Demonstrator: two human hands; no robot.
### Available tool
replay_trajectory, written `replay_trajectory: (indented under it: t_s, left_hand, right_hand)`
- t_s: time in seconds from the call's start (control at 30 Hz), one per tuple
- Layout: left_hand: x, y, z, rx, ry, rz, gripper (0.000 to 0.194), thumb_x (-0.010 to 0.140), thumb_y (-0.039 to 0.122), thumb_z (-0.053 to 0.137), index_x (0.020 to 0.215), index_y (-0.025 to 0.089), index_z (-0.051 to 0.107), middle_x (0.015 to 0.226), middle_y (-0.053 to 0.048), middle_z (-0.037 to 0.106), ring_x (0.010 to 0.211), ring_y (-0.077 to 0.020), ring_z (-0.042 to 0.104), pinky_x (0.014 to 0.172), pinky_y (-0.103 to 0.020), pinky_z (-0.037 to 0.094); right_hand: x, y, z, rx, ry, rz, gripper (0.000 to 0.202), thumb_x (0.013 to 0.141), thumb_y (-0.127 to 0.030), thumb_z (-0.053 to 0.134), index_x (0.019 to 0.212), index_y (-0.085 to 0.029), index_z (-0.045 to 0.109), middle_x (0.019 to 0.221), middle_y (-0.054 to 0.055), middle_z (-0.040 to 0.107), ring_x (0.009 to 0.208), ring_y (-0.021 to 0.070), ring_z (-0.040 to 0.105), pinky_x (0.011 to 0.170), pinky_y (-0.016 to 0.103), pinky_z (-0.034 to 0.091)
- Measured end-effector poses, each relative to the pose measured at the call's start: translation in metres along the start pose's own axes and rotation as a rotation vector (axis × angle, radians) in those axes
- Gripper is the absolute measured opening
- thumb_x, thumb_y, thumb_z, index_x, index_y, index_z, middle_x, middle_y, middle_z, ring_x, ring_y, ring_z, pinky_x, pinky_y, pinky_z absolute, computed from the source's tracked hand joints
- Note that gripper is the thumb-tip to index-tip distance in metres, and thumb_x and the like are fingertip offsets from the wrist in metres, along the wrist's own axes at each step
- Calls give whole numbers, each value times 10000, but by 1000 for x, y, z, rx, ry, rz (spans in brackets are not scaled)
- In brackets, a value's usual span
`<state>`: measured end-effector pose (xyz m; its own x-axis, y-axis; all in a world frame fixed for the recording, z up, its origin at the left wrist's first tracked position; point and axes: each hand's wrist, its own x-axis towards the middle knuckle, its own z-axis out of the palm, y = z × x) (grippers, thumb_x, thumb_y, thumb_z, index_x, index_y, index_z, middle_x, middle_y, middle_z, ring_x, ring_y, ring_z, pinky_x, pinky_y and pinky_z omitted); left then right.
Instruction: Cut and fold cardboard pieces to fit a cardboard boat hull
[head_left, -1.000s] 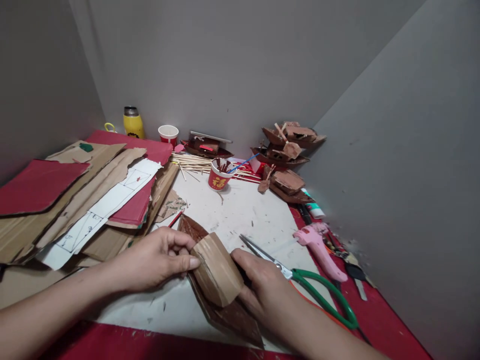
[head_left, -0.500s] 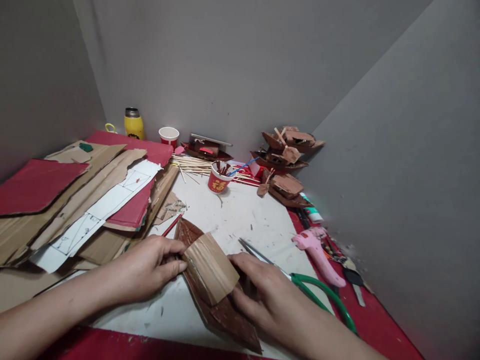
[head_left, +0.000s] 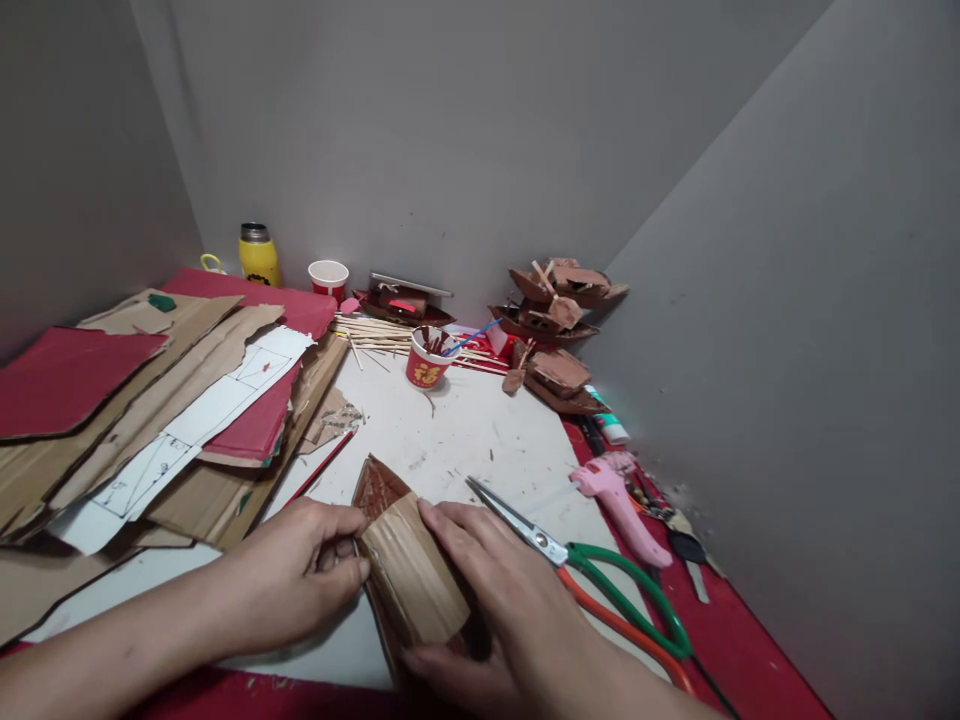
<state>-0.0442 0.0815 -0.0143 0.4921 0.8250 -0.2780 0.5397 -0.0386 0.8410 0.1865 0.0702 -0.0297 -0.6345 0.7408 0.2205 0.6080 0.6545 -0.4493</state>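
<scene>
A brown-painted model boat [head_left: 381, 488] lies in front of me, its pointed end facing away. Across its middle sits a bent, unpainted piece of cardboard [head_left: 416, 580], arched like a roof. My left hand [head_left: 319, 565] is closed at the boat's left edge, thumb and index finger pinching where the cardboard's side meets the hull. Over the cardboard's right side curves my right hand [head_left: 499, 590], fingertips on its far edge and thumb near its front edge. The right hand hides much of the boat's near end.
Scissors [head_left: 551, 548] with green and orange handles lie right of my right hand, near a pink glue gun [head_left: 622, 510]. Cardboard sheets [head_left: 202, 500] are piled left. Behind are a red paper cup [head_left: 429, 372], wooden sticks [head_left: 375, 330], finished boats [head_left: 559, 370] and a yellow bottle [head_left: 259, 258].
My right hand has shifted from the cardboard's right edge to lie further over it, its thumb now by the front edge. The cardboard sits flatter on the boat. The view has moved slightly.
</scene>
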Motion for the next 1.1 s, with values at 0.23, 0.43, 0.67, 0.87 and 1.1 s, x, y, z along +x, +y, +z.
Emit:
replay_trajectory:
  t_s: [0.23, 0.43, 0.67, 0.87, 1.1]
  left_hand:
    - [0, -2, 3, 84, 13, 28, 143, 826, 221, 451, 747, 176, 562, 642, 40, 508, 592, -124, 427, 535, -229, 297]
    - [-2, 0, 8, 32, 87, 48, 106, 809, 209, 470, 862, 177, 557, 682, 30, 527, 625, -137, 474, 570, -240, 353]
    - [-26, 3, 17, -536, 224, -138, 591, 784, 259, 493, 1336, 194, 292, 854, -32, 611, 637, -163, 601, 599, -297, 473]
    - [-44, 10, 51, -870, 294, -294, 646, 752, 230, 557, 1340, 114, 318, 882, -53, 595, 682, -168, 636, 620, -311, 518]
    - [-40, 15, 82, -1138, 381, -154, 196, 829, 320, 576, 870, 130, 601, 740, -17, 595, 632, -126, 579, 544, -231, 476]
  right_hand:
    - [4, 1, -16, 14, -138, -53, 1089, 667, -488, 775, 1494, -193, 131, 1496, 187, 302, 1356, 314, 335, 1053, 431, 395]
    - [4, -4, -10, 54, -100, -55, 1068, 649, -543, 768, 1481, -191, 198, 1423, 199, 348, 1263, 320, 446, 993, 425, 438]
    - [1, -9, -3, 53, -44, -72, 942, 671, -588, 727, 1443, -249, 308, 1339, 158, 349, 1159, 308, 501, 929, 443, 470]
    - [0, -15, 4, 42, -7, -39, 910, 675, -532, 737, 1425, -223, 326, 1284, 151, 362, 1068, 299, 535, 884, 442, 489]
    - [-8, -23, 0, 107, 67, 43, 820, 710, -513, 694, 1386, -200, 351, 1196, 132, 402, 1026, 301, 552, 883, 462, 486]
